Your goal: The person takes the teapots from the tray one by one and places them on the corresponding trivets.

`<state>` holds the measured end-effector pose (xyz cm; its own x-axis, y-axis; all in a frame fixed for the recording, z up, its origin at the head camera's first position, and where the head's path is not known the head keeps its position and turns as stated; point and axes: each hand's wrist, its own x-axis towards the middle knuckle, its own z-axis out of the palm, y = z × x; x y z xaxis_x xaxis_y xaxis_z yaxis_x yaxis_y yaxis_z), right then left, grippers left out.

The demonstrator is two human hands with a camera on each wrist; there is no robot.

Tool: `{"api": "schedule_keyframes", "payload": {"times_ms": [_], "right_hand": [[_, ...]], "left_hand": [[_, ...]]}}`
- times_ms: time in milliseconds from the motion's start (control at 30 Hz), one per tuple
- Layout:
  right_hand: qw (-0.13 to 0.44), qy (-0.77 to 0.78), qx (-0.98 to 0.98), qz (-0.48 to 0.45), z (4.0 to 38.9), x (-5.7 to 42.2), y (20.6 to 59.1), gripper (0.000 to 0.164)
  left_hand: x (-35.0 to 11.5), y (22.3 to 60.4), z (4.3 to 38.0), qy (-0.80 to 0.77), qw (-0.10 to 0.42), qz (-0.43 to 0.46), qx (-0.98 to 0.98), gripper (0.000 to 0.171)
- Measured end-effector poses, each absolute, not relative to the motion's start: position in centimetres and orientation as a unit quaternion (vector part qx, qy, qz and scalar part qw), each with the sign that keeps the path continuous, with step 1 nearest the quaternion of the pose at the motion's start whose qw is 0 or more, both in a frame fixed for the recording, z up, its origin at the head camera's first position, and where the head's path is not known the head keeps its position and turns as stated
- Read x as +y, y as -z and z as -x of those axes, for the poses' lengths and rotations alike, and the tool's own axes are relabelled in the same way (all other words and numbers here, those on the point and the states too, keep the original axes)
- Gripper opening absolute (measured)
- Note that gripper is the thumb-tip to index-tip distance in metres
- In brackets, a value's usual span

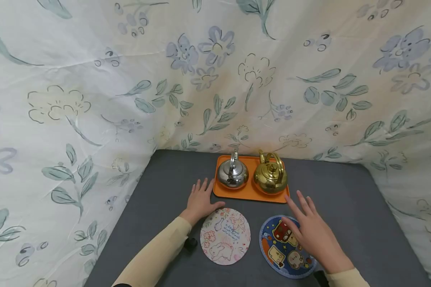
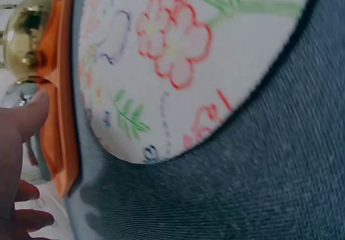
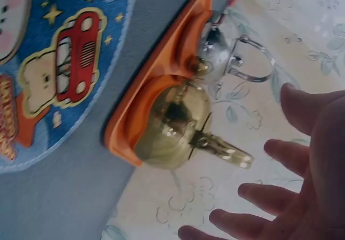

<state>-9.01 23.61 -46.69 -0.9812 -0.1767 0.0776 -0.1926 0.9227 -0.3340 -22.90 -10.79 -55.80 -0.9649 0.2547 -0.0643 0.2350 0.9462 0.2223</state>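
Note:
On an orange tray (image 1: 237, 193) stand a silver teapot (image 1: 233, 173) at the left and a gold teapot (image 1: 270, 177) at the right, handles upright. My left hand (image 1: 201, 201) is at the tray's left front corner, fingers spread and holding nothing. Its thumb lies near the top of a round white mat (image 1: 225, 236) with a rabbit and flowers. Over the upper right of a round blue cartoon mat (image 1: 287, 247) is my right hand (image 1: 314, 229), its fingers extended toward the tray's right front corner. In the right wrist view nothing is between those fingers (image 3: 269, 198).
A dark grey table (image 1: 179, 175) bears the tray and both mats. Floral cloth (image 1: 215, 79) hangs behind the table and along its sides. The tray sits close to the back edge, with the mats in front of it.

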Motion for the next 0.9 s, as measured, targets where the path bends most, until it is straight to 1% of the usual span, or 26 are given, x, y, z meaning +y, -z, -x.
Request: {"api": "schedule_keyframes", "payload": {"times_ms": [133, 267, 567, 900], "right_hand": [[0.05, -0.201, -0.973, -0.097, 9.2, 22.7, 46.3, 0.067], [0.086, -0.228, -0.964, -0.106, 9.5, 21.6, 45.6, 0.065], [0.135, -0.245, -0.952, -0.121, 10.8, 19.5, 45.1, 0.062], [0.129, -0.278, -0.947, -0.096, 13.2, 18.0, 44.7, 0.059]], "left_hand": [[-10.8, 56.3, 23.2, -0.11, 0.053, -0.123, 0.985, 0.101], [-10.8, 56.6, 23.5, -0.146, 0.06, -0.126, 0.979, 0.097], [-10.8, 57.8, 24.3, -0.15, 0.052, -0.132, 0.978, 0.093], [-10.5, 58.4, 25.1, -0.136, 0.032, -0.129, 0.982, 0.089]]}}
